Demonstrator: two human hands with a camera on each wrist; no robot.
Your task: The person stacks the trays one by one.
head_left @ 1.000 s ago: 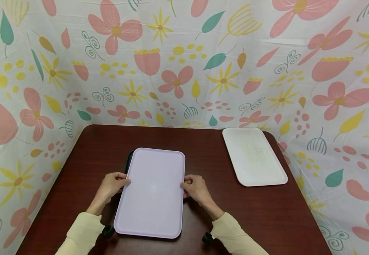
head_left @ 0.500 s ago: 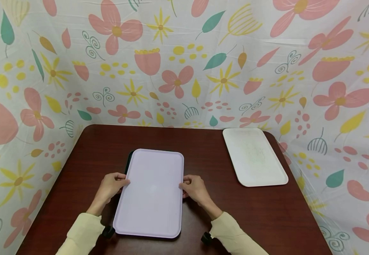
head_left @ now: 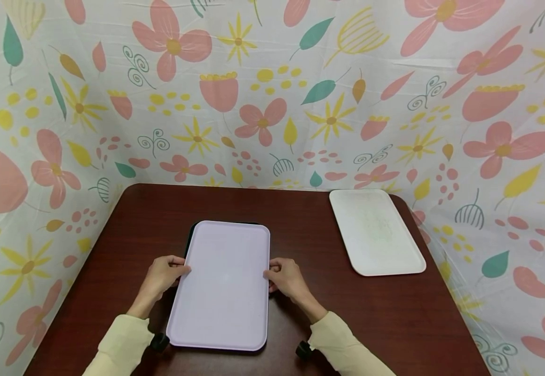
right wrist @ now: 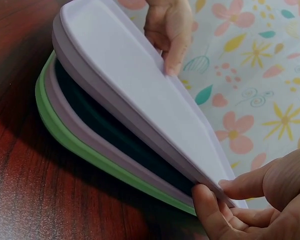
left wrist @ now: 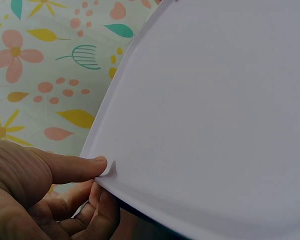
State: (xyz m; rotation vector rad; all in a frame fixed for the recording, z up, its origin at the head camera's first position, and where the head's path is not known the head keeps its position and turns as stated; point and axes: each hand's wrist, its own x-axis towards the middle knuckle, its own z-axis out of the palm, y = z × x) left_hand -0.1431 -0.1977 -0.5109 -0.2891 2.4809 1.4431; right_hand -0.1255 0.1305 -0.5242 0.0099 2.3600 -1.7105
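Observation:
A lilac tray (head_left: 225, 292) is held between my two hands, on top of a stack. At its left edge my left hand (head_left: 163, 274) pinches the rim, thumb on top and fingers underneath. Opposite, my right hand (head_left: 288, 277) pinches the right rim the same way. In the right wrist view, a dark teal tray (right wrist: 97, 120) lies below it, then another lilac tray (right wrist: 77, 125), with a green tray (right wrist: 82, 151) at the bottom. The top tray's near end there stands slightly apart from the dark one. From above, the lilac tray hides nearly all the others.
A white tray (head_left: 373, 235) with faint greenish marks lies at the back right of the dark red-brown table (head_left: 310, 219). Flower-print cloth (head_left: 272, 104) hangs behind and beside the table. A black wrist device (head_left: 160, 342) shows under each sleeve.
The top lilac tray has shifted slightly left, and its far edge a little nearer, so it covers the dark tray more evenly. The right hand has moved slightly left; both grips are kept.

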